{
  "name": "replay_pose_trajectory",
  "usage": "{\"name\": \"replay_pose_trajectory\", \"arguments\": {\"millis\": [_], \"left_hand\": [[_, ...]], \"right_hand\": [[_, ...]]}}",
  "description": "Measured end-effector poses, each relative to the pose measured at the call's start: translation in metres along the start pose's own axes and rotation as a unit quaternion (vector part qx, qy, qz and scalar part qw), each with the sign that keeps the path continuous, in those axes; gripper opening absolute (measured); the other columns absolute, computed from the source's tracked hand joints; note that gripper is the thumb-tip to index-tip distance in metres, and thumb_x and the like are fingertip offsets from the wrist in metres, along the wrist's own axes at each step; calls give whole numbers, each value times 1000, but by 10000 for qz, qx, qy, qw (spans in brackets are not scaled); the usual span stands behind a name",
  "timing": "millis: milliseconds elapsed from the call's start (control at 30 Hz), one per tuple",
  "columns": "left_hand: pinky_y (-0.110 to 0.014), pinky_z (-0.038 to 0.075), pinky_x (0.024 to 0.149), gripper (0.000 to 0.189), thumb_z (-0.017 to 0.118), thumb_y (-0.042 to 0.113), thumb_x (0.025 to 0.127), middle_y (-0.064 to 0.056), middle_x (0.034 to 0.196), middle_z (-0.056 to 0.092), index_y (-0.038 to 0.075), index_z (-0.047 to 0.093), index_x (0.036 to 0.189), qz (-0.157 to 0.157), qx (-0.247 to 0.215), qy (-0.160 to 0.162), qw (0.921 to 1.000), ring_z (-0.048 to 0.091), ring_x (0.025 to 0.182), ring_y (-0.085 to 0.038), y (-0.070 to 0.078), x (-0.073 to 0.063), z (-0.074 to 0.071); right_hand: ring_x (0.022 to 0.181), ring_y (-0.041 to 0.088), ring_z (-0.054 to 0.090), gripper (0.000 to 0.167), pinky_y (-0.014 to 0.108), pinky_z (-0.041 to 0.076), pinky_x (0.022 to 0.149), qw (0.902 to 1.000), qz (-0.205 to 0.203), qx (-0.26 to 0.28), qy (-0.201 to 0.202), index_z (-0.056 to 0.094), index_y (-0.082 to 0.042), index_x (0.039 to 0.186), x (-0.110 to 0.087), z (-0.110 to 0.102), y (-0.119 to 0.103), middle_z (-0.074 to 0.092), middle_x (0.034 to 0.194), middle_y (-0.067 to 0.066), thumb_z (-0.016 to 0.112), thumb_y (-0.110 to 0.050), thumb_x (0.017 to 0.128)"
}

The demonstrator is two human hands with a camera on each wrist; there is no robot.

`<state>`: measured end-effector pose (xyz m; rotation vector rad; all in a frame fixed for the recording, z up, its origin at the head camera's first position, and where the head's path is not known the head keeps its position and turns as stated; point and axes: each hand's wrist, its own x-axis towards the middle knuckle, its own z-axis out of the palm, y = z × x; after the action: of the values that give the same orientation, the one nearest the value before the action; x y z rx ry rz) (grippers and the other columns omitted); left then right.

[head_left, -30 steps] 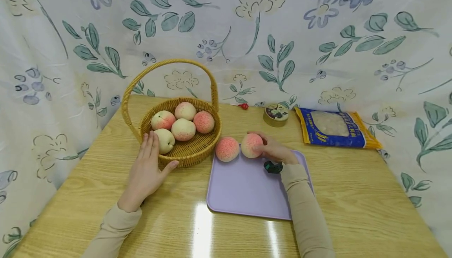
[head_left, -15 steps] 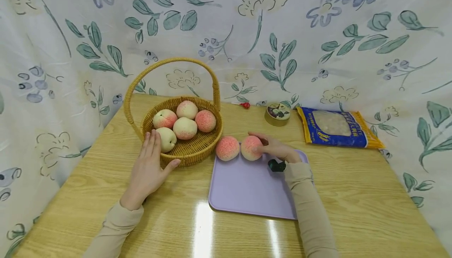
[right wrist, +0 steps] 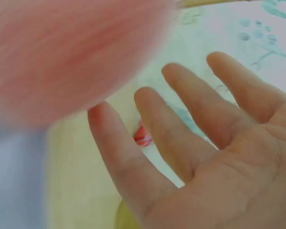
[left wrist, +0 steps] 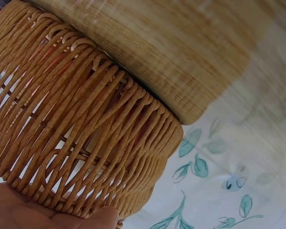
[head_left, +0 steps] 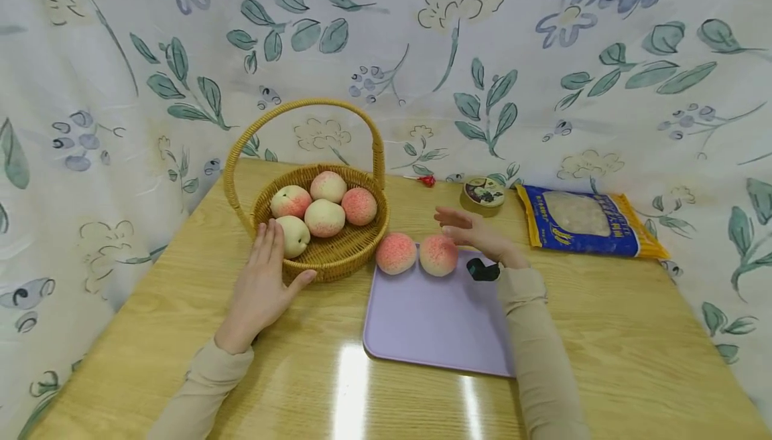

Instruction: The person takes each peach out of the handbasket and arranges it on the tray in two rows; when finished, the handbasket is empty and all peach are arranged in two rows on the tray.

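Note:
A wicker basket with a tall handle holds several peaches. My left hand rests against its near-left rim, fingers straight, beside a pale peach. In the left wrist view, fingertips touch the woven wall. To the right, two pink peaches sit side by side at the far edge of a lilac tray. Just beyond the right-hand peach, my right hand hovers with spread fingers, holding nothing. The right wrist view shows this peach blurred by the index fingertip.
Behind the tray stand a round tin and a small red-wrapped lollipop. A blue and yellow food packet lies at the right back. A floral curtain closes off the table's far side.
My right hand has let go of the right-hand peach and drawn back from it, with fingers spreading. The left hand keeps its place on the basket. The head view has shifted slightly.

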<state>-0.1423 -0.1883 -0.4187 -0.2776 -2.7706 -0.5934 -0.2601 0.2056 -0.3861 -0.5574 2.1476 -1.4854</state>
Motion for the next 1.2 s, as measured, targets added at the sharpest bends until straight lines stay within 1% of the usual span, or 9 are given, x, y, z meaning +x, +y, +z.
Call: {"name": "replay_pose_trajectory", "arguments": {"millis": [167,333,467,533,633,767,867,1000,1200], "left_hand": [[-54,18,120,104,48,66,90,-27,160,9,-6,7,152,9,-23,1,10000,6,150,-40,0,3,2],[-54,17,120,104,47,67,90,-26,161,7,-5,5,153,-20,-3,-3,10000,5,151,-39,-2,2,3],[-54,18,120,105,46,68,90,-27,160,9,-6,6,153,-20,45,-13,10000,6,150,-40,-2,1,4],[-54,18,120,105,46,68,90,-28,160,9,-6,7,152,-14,45,-28,10000,6,150,-40,-2,0,5],[-54,18,120,106,47,68,89,-28,160,9,-6,7,152,-25,37,-61,10000,6,150,-40,-1,0,5],[-53,17,121,106,47,68,89,-27,160,8,-6,6,152,-43,35,-124,9999,4,151,-38,0,0,6],[-53,17,121,106,46,69,89,-26,161,7,-5,5,153,-28,46,-141,9999,4,151,-37,1,0,6],[-53,18,121,106,44,70,89,-25,161,7,-4,5,153,-1,22,-105,9999,4,151,-38,-1,0,5],[-52,16,122,105,49,66,89,-26,161,7,-5,6,153,-45,35,-30,10000,4,151,-38,-6,0,0]], "right_hand": [[142,44,30,57,59,35,111,9986,-264,456,6,24,-3,153,12,-6,-27,27,156,26,46,-15,102],[144,40,29,54,58,33,113,9947,-406,845,-418,23,-7,154,38,-1,-46,25,157,23,41,-14,104],[145,40,27,53,59,34,112,9910,-370,1069,-722,22,-6,154,61,15,-61,24,158,22,39,-13,104],[145,41,26,54,60,35,110,9917,-311,931,-829,23,-6,154,73,24,-67,24,158,22,40,-14,104],[145,38,28,54,61,40,106,9958,-88,397,-826,26,-7,153,87,39,-75,27,158,18,45,-19,103],[143,33,34,56,60,44,102,9972,327,-406,-541,34,-13,151,96,53,-85,37,155,10,52,-30,100],[142,31,35,56,60,42,104,9954,493,-743,-359,37,-14,149,98,57,-93,40,154,8,52,-34,99],[141,32,37,54,61,36,110,9957,432,-784,-218,38,-13,148,98,62,-107,41,152,11,52,-33,99],[137,30,43,51,52,42,109,9986,104,-389,-344,42,-13,146,112,81,-132,43,150,11,53,-30,99]]}}
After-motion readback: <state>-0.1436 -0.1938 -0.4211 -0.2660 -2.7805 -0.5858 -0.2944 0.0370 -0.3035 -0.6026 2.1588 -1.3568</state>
